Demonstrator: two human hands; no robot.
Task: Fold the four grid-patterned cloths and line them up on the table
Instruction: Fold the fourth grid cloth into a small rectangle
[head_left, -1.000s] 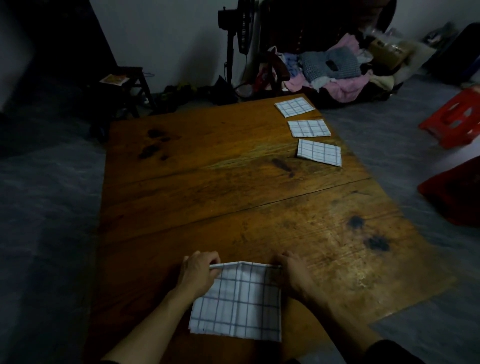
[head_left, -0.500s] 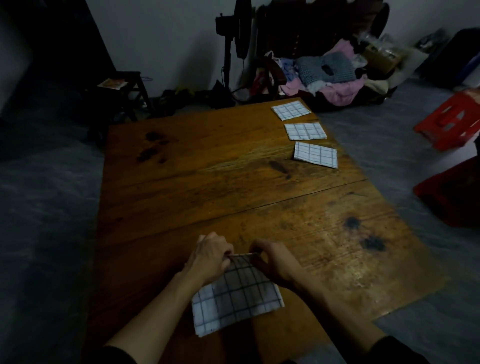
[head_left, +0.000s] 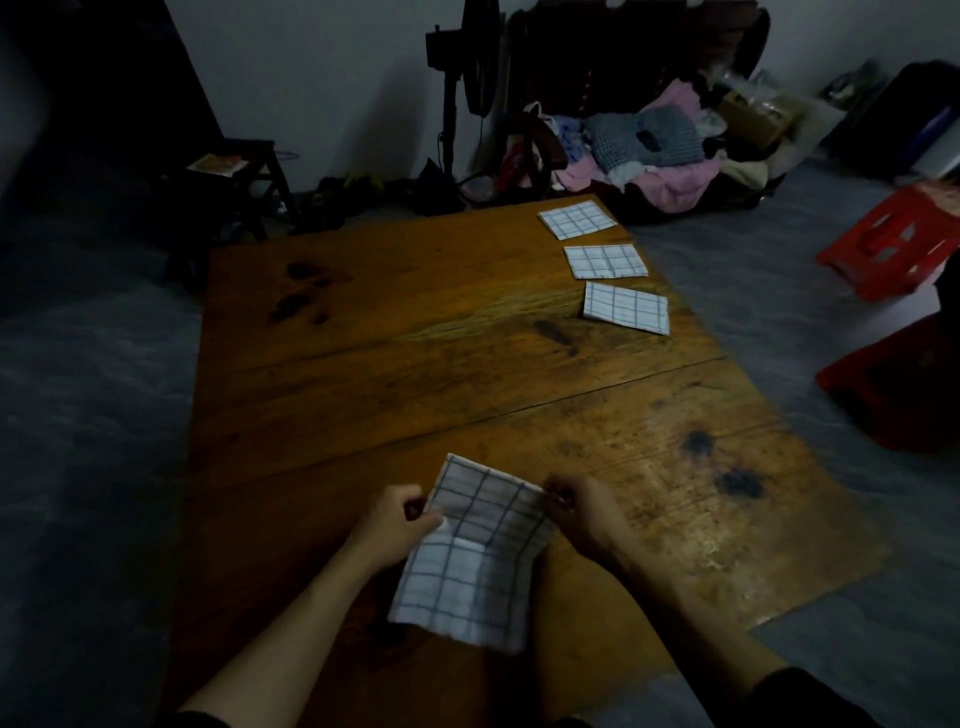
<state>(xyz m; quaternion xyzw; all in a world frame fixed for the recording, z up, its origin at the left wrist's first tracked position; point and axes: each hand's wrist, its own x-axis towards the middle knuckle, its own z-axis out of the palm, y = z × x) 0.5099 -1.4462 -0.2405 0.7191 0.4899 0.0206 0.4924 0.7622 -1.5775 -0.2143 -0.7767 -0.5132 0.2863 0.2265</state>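
Note:
A white cloth with a dark grid is held over the near part of the wooden table. My left hand pinches its left edge and my right hand pinches its right edge. The cloth's far end stands up off the table and its near end hangs down. Three folded grid cloths lie in a line along the far right edge: the farthest folded cloth, the middle folded cloth and the nearest folded cloth.
Grey floor surrounds the low table. A pile of clothes and a standing fan are behind it. A dark stool stands at the far left, red plastic stools at the right.
The cloth lay flat with both hands on its far edge. The hands drew together, then lifted it, and its far end now rises off the table.

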